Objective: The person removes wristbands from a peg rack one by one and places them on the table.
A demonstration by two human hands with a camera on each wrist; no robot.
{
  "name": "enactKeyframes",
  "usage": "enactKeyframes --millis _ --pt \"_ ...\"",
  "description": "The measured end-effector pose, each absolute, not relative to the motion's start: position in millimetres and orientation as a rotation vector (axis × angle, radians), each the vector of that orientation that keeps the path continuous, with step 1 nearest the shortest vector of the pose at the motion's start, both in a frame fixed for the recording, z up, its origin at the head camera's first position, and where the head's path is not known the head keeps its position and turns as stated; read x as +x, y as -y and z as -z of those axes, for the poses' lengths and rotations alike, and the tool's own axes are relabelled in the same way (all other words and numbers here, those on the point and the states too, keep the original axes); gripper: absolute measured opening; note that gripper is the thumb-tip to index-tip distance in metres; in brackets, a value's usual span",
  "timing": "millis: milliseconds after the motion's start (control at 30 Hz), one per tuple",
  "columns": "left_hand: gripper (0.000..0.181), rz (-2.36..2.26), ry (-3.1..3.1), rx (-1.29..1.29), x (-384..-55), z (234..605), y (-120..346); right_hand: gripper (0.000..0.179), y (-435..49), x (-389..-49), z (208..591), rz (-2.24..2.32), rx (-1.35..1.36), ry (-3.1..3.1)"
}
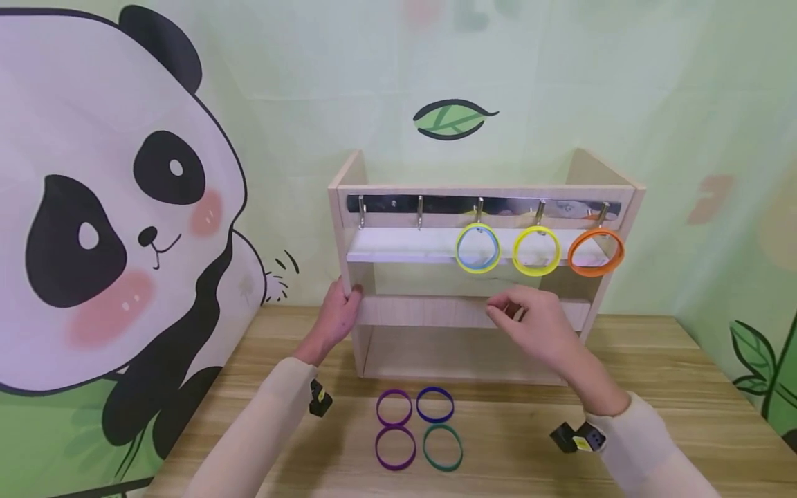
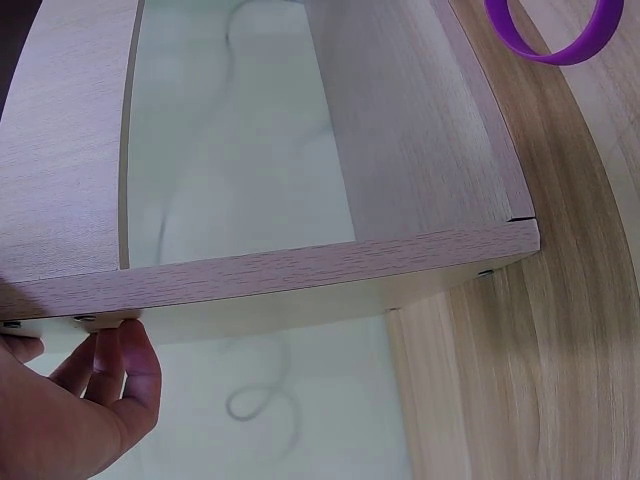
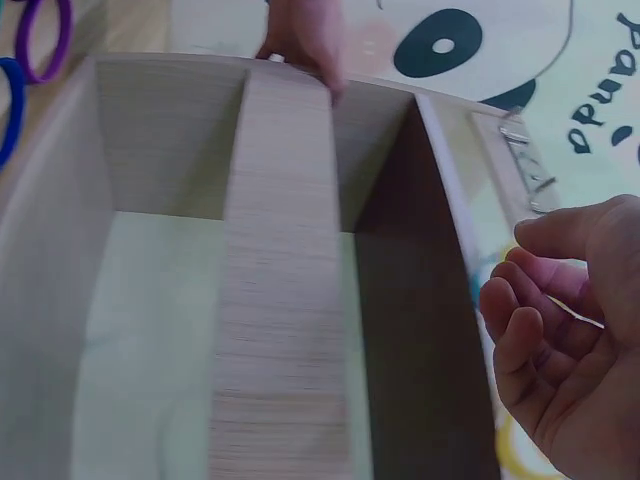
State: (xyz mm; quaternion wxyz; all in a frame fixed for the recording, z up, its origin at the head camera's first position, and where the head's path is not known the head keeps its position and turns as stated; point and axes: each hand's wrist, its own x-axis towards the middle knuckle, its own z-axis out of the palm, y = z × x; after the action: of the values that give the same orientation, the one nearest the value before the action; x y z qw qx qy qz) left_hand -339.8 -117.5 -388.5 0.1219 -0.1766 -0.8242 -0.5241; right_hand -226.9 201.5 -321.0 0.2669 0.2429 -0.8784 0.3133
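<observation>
My left hand [image 1: 339, 311] grips the left side panel of a pale wooden shelf [image 1: 429, 311], thumb at its front edge. My right hand [image 1: 538, 321] hovers before the shelf, fingers loosely curled around nothing. Above it, silicone wristbands hang from a metal hook rail [image 1: 394, 204]: a light blue band [image 1: 478, 268] together with a yellow band [image 1: 458, 257] on the middle hook, another yellow band [image 1: 515, 252] beside them, and an orange band [image 1: 591, 272] at the far right. The two left hooks are bare.
On the wooden table [image 1: 523, 443] before the shelf lie two purple bands, one purple band [image 1: 395, 467] nearer me, a dark blue band [image 1: 435, 420] and a green band [image 1: 443, 469]. A panda-printed backdrop [image 1: 299, 152] stands behind.
</observation>
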Motion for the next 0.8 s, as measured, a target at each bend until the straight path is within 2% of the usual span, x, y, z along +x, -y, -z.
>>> enactKeyframes --millis 267,800 --pt "0.044 1.547 2.404 -0.525 -338.5 389.8 117.8 0.004 -202.9 -231.9 292.6 -0.827 0.632 2.269" --pt "0.045 1.544 2.434 -0.474 -337.9 389.4 118.0 0.011 -198.4 -245.9 263.0 -0.768 0.507 2.207"
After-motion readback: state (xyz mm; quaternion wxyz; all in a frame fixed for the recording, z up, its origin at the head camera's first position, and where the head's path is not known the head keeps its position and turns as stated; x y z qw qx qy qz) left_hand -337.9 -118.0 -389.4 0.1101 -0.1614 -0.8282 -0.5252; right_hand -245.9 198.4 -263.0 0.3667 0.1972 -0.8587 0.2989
